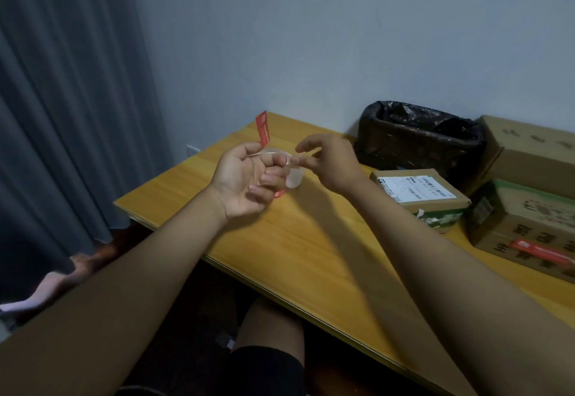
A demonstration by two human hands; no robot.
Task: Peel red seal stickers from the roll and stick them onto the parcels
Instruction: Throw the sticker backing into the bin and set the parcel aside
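Here your left hand pinches the sticker strip, one red seal sticker standing up above its thumb, while your right hand pinches the clear backing just beside it; parcels lie right of that hand on the worktop.

worktop: yellow wood, set against the wall;
bin: black bag lining, at the worktop's far edge;
curtain: grey, hanging at left;
wall: plain, pale
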